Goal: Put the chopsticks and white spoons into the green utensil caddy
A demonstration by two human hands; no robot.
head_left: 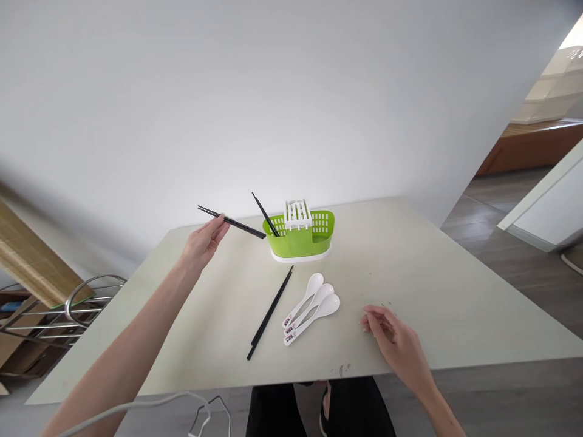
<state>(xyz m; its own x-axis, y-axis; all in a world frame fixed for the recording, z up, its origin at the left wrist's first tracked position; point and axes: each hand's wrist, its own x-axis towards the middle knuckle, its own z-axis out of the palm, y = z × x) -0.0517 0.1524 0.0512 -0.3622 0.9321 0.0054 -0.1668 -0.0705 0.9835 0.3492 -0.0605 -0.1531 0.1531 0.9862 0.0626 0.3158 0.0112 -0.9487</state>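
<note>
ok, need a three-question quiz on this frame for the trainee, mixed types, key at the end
1. How many white spoons lie on the table?
2. Which hand holds black chopsticks? A) left B) right C) both
3. True or false: more chopsticks lean in the green basket, at its left end as pictured.

Key:
1. Three
2. A, the left hand
3. True

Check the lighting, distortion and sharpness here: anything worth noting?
Head view: wall brightest behind the basket, dimmer toward the left edge; head view: washed-out patch at upper right; head view: wide-angle stretch, table corners pulled outward; head view: chopsticks in the left hand look crisp, but print on the spoons is too small to read.
</note>
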